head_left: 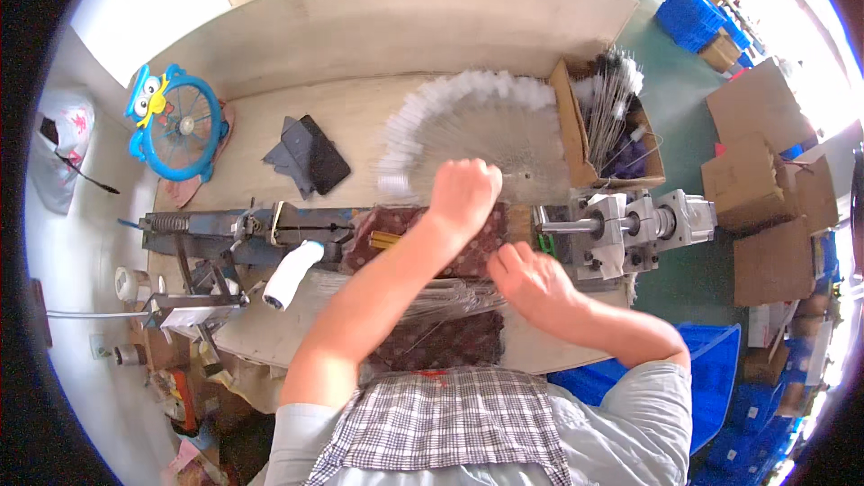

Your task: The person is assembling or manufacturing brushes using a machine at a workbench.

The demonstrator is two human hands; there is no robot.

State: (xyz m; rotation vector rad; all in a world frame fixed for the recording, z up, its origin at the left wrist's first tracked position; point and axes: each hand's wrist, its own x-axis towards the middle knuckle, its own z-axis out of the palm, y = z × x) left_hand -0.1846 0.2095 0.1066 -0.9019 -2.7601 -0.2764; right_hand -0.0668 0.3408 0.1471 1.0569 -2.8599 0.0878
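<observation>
Pale desk (pixel 355 108) bore white-tufted wire brushes (pixel 477 84), fanned at twelve o'clock from maroon cloth (pixel 387 221); left hand (pixel 466 193) made a fist at the cloth's one o'clock, right hand (pixel 531 283) bunched at four, contents unclear; fine placing seemed underway, next needing steadiness

Brushes (pixel 454 94) on table (pixel 355 106), left of box (pixel 573 121)

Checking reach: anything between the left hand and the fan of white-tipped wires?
Nothing visible. The left hand overlaps the near side of the fan of white-tipped wires in view; one camera can't settle the height gap.
</observation>
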